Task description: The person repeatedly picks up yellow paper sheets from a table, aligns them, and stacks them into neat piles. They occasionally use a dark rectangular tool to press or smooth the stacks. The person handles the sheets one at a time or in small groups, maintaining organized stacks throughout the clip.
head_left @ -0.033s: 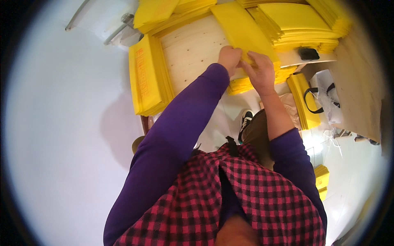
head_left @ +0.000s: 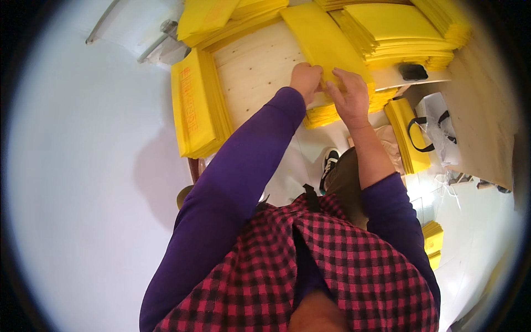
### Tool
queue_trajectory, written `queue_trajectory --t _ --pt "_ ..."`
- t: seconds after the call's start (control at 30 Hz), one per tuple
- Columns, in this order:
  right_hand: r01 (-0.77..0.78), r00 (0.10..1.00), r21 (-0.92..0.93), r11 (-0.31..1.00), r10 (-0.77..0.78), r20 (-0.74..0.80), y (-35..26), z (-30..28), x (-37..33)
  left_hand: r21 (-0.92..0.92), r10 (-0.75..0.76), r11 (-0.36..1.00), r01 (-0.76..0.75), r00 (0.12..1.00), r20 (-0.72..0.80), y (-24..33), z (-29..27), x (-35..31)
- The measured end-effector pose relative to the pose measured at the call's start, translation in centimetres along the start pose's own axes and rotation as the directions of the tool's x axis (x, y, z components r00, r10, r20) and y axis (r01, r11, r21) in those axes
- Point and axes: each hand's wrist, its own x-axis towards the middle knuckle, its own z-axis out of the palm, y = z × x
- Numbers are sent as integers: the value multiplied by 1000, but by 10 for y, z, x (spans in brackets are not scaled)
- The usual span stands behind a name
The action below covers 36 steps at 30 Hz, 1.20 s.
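Observation:
A long, flat yellow folded fabric bag (head_left: pixel 323 41) slants across the light wooden tabletop (head_left: pixel 257 69), its near end reaching the table's front edge. At that near end my left hand (head_left: pixel 306 78) is closed, fingers curled and pinched on the bag's left edge; the fingertips are partly hidden. Just to its right, my right hand (head_left: pixel 352 99) rests at the bag's near end with thumb and fingers apart and slightly bent. More yellow layers (head_left: pixel 323 116) show below the hands at the table's edge.
A yellow stack with red print (head_left: pixel 193 105) stands on the left; further stacks (head_left: pixel 395 25) lie at the back and right. A black tray-like object (head_left: pixel 413 72) sits at the right edge. Lower right are a white bag with black handles (head_left: pixel 437 119) and yellow bundles (head_left: pixel 406 138).

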Motion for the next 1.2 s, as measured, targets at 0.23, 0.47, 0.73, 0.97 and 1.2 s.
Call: queue_trajectory --t 0.23,0.47,0.73,0.97,1.2 --pt "-170 964 65 983 179 -196 13 -8 -1 -165 -3 986 -6 999 -53 15 -3 -22" --pt "-461 835 228 858 506 -217 30 -11 -6 -244 -65 968 58 998 -19 19 -3 -26" --pt "-469 831 227 853 514 -215 33 -14 -8 -217 -86 972 91 996 33 18 -4 -23" --pt "-576 750 283 767 634 -189 37 -16 -9 -235 -73 969 72 997 6 18 0 -24" --pt "-334 913 101 937 348 -211 28 -24 -4 -343 -98 933 106 994 41 28 7 -24"
